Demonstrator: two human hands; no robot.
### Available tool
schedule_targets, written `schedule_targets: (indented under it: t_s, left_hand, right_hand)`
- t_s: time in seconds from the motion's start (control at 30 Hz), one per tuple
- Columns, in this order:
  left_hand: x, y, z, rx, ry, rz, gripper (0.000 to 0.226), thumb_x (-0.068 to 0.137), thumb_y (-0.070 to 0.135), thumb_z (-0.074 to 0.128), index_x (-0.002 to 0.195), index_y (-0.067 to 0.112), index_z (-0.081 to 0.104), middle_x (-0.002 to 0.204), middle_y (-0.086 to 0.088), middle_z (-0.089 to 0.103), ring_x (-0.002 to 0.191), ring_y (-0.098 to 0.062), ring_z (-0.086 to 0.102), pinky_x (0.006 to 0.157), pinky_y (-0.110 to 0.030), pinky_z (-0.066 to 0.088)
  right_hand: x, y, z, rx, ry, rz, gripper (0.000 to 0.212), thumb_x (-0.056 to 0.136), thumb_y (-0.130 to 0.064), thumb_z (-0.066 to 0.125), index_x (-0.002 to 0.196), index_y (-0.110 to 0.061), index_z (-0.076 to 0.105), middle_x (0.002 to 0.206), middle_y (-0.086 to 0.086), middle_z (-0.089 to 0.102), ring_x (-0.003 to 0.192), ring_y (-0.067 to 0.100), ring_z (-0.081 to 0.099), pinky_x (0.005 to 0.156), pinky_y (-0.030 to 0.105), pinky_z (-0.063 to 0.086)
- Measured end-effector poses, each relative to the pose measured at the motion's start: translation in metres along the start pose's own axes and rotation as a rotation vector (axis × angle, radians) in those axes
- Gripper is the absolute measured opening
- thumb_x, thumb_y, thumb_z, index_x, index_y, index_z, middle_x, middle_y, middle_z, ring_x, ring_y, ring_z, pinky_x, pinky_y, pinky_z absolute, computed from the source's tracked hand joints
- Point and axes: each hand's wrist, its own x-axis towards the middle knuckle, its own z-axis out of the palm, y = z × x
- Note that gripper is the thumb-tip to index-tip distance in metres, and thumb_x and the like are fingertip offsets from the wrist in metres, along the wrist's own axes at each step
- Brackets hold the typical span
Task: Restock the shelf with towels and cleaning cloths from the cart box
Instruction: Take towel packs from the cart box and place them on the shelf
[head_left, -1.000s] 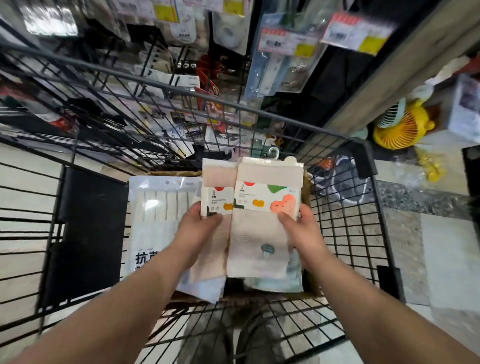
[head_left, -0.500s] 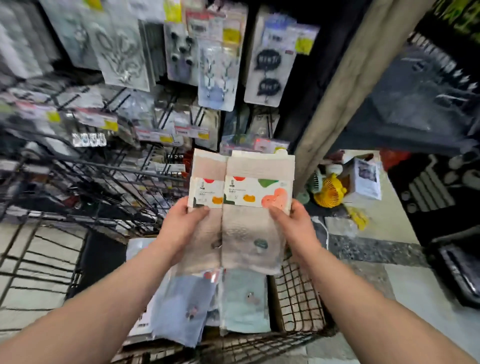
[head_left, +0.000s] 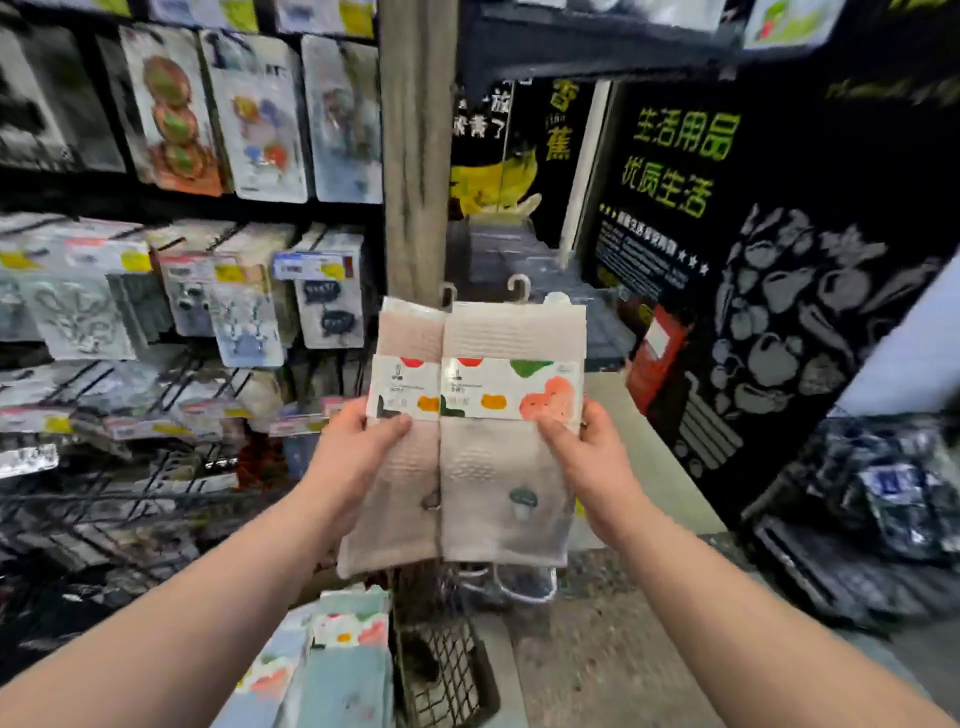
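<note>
I hold two beige towels side by side, each with a white paper band printed with coloured shapes and a small hanger hook on top. My left hand (head_left: 358, 447) grips the left towel (head_left: 400, 483) at its band. The right towel (head_left: 504, 467), which carries a small mushroom motif, is held at its band by my right hand (head_left: 587, 447). Both towels hang upright in front of a wooden post (head_left: 415, 145). More towels in blue and teal (head_left: 332, 660) lie in the cart below.
Hanging packaged goods fill the peg shelf (head_left: 249, 291) on the left, with price tags along its rails. The black wire cart (head_left: 447, 670) stands at the bottom centre. A black wall panel with green lettering (head_left: 685, 156) runs along the right. Dark packages (head_left: 893, 499) sit low at right.
Both hands have lifted the two towels up out of the cart, and the view has swung up and to the right, from the cart to the shelf and post.
</note>
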Motion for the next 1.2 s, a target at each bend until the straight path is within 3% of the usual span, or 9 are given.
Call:
schedule_targets:
  t_s: [0.13,0.37,0.47,0.6,0.73,0.93,1.03,1.2]
  left_hand:
    - [-0.025,0.011,0.089,-0.061,-0.078,0.016,0.017,0.089,0.000,0.055,0.099,0.012,0.062,0.102,-0.011,0.071,0.092,-0.028,0.065,0.087,-0.043,0.052]
    - [-0.055,0.025,0.199,-0.144,-0.209,0.004,0.020,0.091,0.003,0.055,0.110,0.010,0.059,0.110,-0.013,0.070,0.104,-0.033,0.065,0.094,-0.050,0.050]
    - [-0.056,0.032,0.231,-0.153,-0.246,0.016,0.014,0.091,0.003,0.055,0.100,0.014,0.060,0.107,-0.011,0.070,0.099,-0.031,0.066,0.093,-0.051,0.050]
    - [-0.046,0.040,0.268,-0.147,-0.296,0.021,0.015,0.091,0.004,0.055,0.100,0.015,0.058,0.111,-0.012,0.069,0.103,-0.030,0.065,0.096,-0.052,0.049]
    - [-0.025,0.037,0.313,-0.158,-0.331,0.021,0.016,0.091,0.003,0.055,0.101,0.015,0.058,0.113,-0.013,0.068,0.104,-0.030,0.065,0.096,-0.050,0.049]
    - [0.027,0.032,0.383,-0.218,-0.393,-0.038,0.019,0.093,0.004,0.052,0.111,0.010,0.055,0.112,-0.012,0.068,0.102,-0.028,0.066,0.088,-0.045,0.054]
    - [0.072,0.039,0.411,-0.230,-0.373,-0.021,0.018,0.093,0.004,0.052,0.110,0.009,0.054,0.110,-0.012,0.068,0.099,-0.028,0.066,0.084,-0.042,0.054]
    - [0.144,0.048,0.453,-0.234,-0.346,0.026,0.030,0.092,0.001,0.052,0.122,-0.001,0.049,0.117,-0.020,0.065,0.107,-0.037,0.063,0.093,-0.049,0.050]
  right_hand:
    - [-0.016,-0.029,-0.096,-0.046,0.072,-0.049,0.026,0.081,-0.031,0.071,0.100,-0.026,0.055,0.106,0.000,0.068,0.099,0.020,0.066,0.091,0.046,0.052]
    - [-0.037,-0.069,-0.212,-0.058,0.189,-0.150,0.022,0.083,-0.023,0.069,0.101,-0.026,0.055,0.104,0.000,0.067,0.098,0.020,0.065,0.088,0.043,0.054]
    - [-0.037,-0.077,-0.246,-0.057,0.231,-0.165,0.025,0.084,-0.023,0.069,0.105,-0.023,0.056,0.106,0.005,0.068,0.096,0.022,0.067,0.086,0.046,0.055]
    - [-0.033,-0.081,-0.282,-0.044,0.274,-0.161,0.024,0.081,-0.026,0.070,0.100,-0.024,0.057,0.102,0.007,0.070,0.092,0.027,0.069,0.082,0.052,0.056]
    - [-0.014,-0.080,-0.316,-0.035,0.296,-0.166,0.019,0.083,-0.020,0.066,0.098,-0.025,0.056,0.099,0.007,0.069,0.082,0.025,0.070,0.062,0.039,0.058]
    - [0.062,-0.083,-0.366,-0.085,0.348,-0.186,0.023,0.086,-0.014,0.064,0.108,-0.015,0.056,0.093,0.007,0.069,0.069,0.020,0.068,0.047,0.027,0.055]
    - [0.115,-0.091,-0.378,-0.087,0.306,-0.201,0.020,0.086,-0.016,0.064,0.104,-0.020,0.055,0.098,0.008,0.069,0.080,0.026,0.069,0.058,0.035,0.057]
    - [0.202,-0.095,-0.397,-0.065,0.284,-0.241,0.016,0.085,-0.018,0.066,0.097,-0.027,0.058,0.103,0.008,0.069,0.092,0.029,0.068,0.079,0.047,0.056]
